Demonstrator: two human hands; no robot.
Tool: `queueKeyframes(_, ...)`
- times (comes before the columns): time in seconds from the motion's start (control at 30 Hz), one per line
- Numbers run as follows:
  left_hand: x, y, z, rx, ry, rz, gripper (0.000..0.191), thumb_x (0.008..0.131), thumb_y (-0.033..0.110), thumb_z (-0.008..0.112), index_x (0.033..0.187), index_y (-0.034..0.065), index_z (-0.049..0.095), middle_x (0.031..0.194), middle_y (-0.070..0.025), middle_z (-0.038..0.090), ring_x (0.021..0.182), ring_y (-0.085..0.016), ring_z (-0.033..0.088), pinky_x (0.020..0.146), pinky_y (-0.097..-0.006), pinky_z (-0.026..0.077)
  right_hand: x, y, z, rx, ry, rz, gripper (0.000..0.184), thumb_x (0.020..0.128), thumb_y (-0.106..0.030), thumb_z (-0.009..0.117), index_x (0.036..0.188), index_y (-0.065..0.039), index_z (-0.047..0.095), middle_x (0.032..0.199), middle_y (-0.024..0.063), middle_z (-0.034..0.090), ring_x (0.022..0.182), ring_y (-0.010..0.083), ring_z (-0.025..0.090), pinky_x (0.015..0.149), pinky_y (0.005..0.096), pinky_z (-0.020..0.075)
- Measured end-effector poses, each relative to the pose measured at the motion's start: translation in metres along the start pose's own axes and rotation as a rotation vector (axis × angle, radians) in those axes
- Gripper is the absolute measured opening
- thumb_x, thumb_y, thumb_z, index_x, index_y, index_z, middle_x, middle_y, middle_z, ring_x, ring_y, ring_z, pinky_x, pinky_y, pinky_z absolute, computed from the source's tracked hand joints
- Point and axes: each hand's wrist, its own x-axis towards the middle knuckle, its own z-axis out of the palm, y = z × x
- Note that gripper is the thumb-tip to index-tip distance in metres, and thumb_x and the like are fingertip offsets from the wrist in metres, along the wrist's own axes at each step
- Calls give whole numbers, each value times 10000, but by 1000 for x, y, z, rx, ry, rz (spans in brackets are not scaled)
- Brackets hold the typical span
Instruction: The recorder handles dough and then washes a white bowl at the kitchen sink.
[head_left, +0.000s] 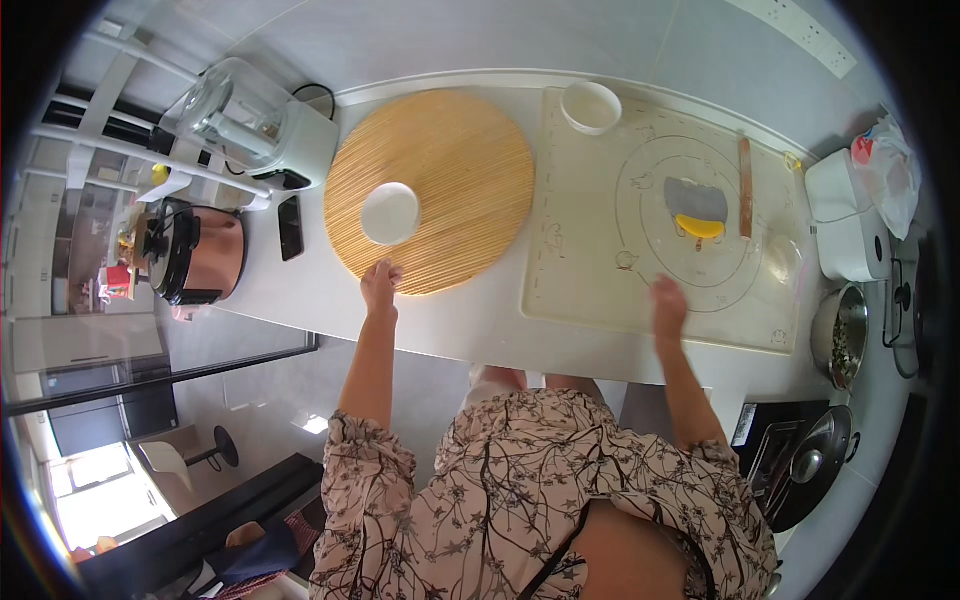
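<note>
My left hand (381, 285) is curled over the near edge of a round slatted mat (465, 172), likely bamboo, just below a small white round dish (390, 214); whether its fingers hold anything is unclear. Blurred, my right hand (667, 307) is over the near part of a cream pastry mat (577, 285) printed with circles. Farther up that mat lie a dough scraper (696, 199) with a grey blade and yellow grip, and a wooden rolling pin (745, 187). A white bowl (591, 109) stands at the mat's far left corner.
At left are a phone (290, 229), a copper-coloured electric cooker (217, 251) and a white blender-like appliance (307, 142). To the right stand a steel bowl (840, 337) with chopped filling, a white appliance (847, 217) beside a plastic bag, and a lidded pan (814, 465). The counter's near edge runs before me.
</note>
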Motion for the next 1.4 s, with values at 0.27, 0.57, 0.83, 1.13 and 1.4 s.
queueKeyframes(0.27, 89, 16, -95, 7, -26, 78, 246, 811, 183, 526, 928, -30, 561, 723, -77, 596, 630, -124, 526, 619, -238, 420, -23, -261, 120, 875, -405, 523, 318, 770, -128, 576, 1035, 46, 560, 833, 60, 577, 716, 136, 544, 689, 243, 455)
queueKeyframes(0.57, 114, 29, -116, 182, -197, 89, 213, 788, 138, 537, 967, 30, 577, 742, -26, 613, 621, -60, 513, 524, -182, 341, 4, -333, 149, 887, -506, 592, 365, 769, -181, 568, 1059, 38, 535, 855, 71, 526, 709, 138, 527, 659, 254, 476)
queueKeyframes(0.83, 106, 20, -107, 518, -263, 147, 279, 787, 148, 564, 968, -63, 566, 760, -73, 611, 643, -142, 577, 591, -254, 451, 31, -357, 166, 1110, -664, 636, 431, 736, -102, 511, 1150, 17, 496, 928, 138, 589, 793, 168, 611, 644, 284, 546)
queueKeyframes(1.13, 136, 30, -129, 274, -24, 227, 368, 752, 90, 554, 1090, -38, 480, 927, -98, 551, 782, -164, 528, 658, -297, 451, 4, -361, 155, 1166, -581, 722, 431, 708, -24, 514, 1132, 52, 504, 927, 168, 605, 753, 234, 639, 633, 302, 558)
queueKeyframes(1.4, 52, 62, -91, 59, -732, 26, 393, 815, 235, 551, 1137, 28, 463, 1024, -55, 524, 895, -125, 500, 702, -213, 364, -64, -334, 88, 1154, -564, 757, 489, 703, -111, 577, 1182, -38, 511, 797, 101, 644, 580, 176, 631, 561, 272, 522)
